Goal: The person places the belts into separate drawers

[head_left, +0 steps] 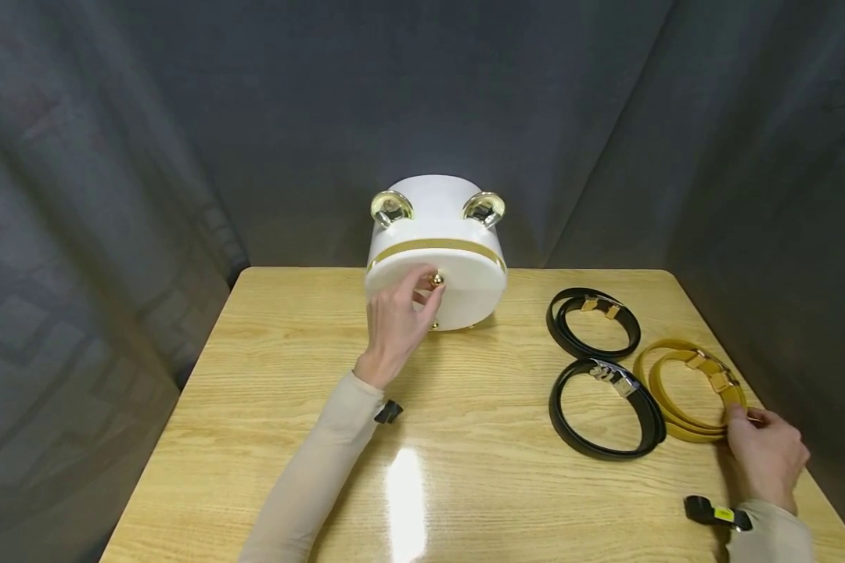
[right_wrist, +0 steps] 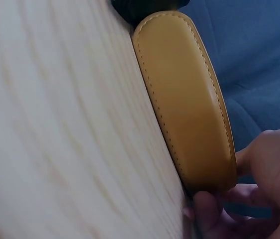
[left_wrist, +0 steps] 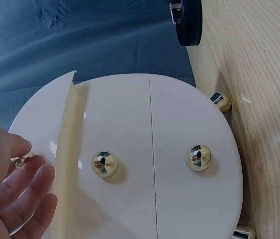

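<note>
My left hand (head_left: 397, 317) reaches the front of a white cabinet (head_left: 436, 195) and pinches the gold knob (head_left: 437, 279) of its top drawer. In the left wrist view that drawer's front stands out past the fronts below, showing a cream edge (left_wrist: 66, 159). Two lower round knobs, a middle knob (left_wrist: 104, 164) and a bottom knob (left_wrist: 198, 158), show there. At the table's right side, my right hand (head_left: 767, 457) grips the near edge of a coiled mustard-yellow leather belt (right_wrist: 184, 99). The belt stands on its edge, and its stitching shows in the right wrist view.
Two coiled black belts lie left of the yellow one: a far belt with a gold buckle (head_left: 611, 311) and a near belt with a silver buckle (head_left: 625, 386). Gold curved ornaments (head_left: 484, 209) stick out atop the cabinet. Dark curtains (head_left: 422, 94) surround the wooden table (head_left: 479, 485).
</note>
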The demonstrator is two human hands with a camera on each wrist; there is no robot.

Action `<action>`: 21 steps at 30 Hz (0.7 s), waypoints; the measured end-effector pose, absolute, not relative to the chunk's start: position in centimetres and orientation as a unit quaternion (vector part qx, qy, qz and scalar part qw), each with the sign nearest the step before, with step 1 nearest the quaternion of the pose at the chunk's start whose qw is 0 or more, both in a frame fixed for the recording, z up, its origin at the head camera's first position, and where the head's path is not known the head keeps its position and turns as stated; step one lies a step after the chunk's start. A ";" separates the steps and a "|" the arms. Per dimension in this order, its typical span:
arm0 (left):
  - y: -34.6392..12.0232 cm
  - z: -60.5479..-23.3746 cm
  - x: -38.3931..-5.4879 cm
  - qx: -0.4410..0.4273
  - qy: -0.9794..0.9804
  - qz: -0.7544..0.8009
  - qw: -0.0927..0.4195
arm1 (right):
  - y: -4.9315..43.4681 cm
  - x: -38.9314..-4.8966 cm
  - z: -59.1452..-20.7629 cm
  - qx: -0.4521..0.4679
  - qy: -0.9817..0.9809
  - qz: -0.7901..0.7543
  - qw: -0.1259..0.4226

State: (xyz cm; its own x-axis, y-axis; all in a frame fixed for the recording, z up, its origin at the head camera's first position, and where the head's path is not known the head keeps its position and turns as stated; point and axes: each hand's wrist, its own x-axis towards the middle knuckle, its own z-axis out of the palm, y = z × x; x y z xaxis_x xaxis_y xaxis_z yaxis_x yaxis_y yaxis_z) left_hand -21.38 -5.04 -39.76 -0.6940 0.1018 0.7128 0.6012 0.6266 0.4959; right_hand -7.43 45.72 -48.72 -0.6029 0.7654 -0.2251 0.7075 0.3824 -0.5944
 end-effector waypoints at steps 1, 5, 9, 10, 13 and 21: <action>-5.1 -39.8 -21.3 -0.211 -0.839 -0.377 0.330 | 45.7 -7.3 -48.7 -0.444 -0.830 0.333 0.048; -5.1 -39.7 -20.9 -0.216 -0.839 -0.377 0.328 | 45.6 -7.1 -48.5 -0.444 -0.832 0.327 0.058; -5.0 -39.6 -20.7 -0.219 -0.838 -0.378 0.328 | 45.7 -6.9 -48.3 -0.447 -0.831 0.326 0.059; -5.1 -39.6 -20.7 -0.219 -0.838 -0.378 0.328 | 45.7 -6.9 -48.3 -0.449 -0.829 0.327 0.059; -5.1 -39.6 -20.6 -0.218 -0.839 -0.375 0.328 | 46.0 -6.8 -48.2 -0.459 -0.825 0.326 0.046; -5.2 -39.6 -20.3 -0.227 -0.839 -0.368 0.330 | 46.5 -6.5 -48.3 -0.467 -0.829 0.306 0.037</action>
State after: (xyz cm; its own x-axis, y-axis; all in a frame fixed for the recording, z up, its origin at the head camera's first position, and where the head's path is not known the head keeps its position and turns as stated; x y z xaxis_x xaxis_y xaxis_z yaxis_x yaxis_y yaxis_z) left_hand -20.25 -5.22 -39.59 -0.6784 0.1383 0.7216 0.6242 0.6265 0.4668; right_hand -6.49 46.53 -48.32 -0.5614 0.7968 -0.2233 0.7511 0.3773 -0.5417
